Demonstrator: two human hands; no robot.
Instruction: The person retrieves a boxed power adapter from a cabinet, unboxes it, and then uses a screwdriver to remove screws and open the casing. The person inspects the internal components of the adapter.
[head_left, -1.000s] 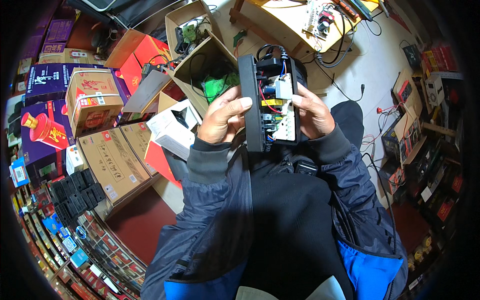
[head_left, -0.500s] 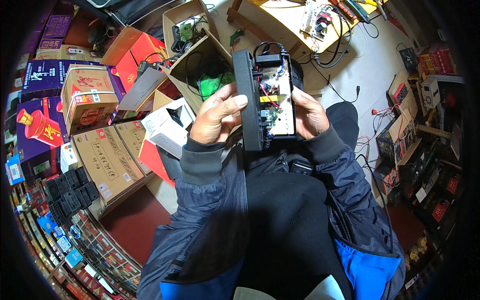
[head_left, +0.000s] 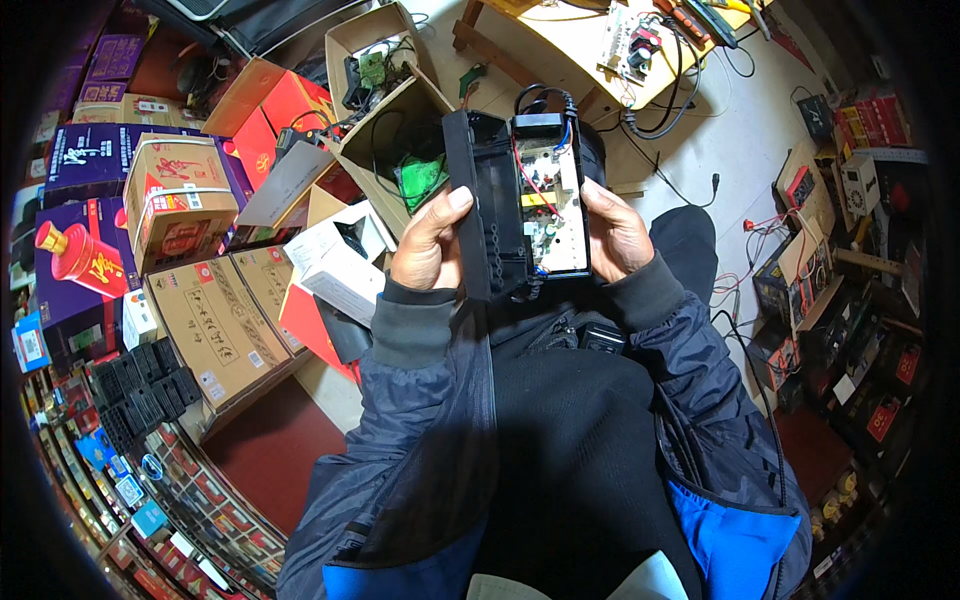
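Observation:
Above my lap, an opened black plastic charger-type case is held between both hands. My left hand (head_left: 428,248) is closed on the outer edge of the hollow cover half (head_left: 490,170), its thumb along the rim. My right hand (head_left: 618,235) grips the other half from its right side. In that half lies a pale circuit board (head_left: 565,235) with yellow tape, a red wire and blue wires. A black cable (head_left: 540,88) loops at the far end of the case. The fingers beneath the case are hidden.
A cardboard box (head_left: 355,150) with a green bag stands ahead on the left, beside stacked cartons (head_left: 215,320). Ahead lies a yellow-topped workbench (head_left: 590,45) with a circuit board, tools and cables. Tool boards and wires (head_left: 790,270) line the right side.
The case has opened wider: its cover half has swung left and tilted flatter with my left hand, showing the hollow inside. My right hand has stayed nearly in place.

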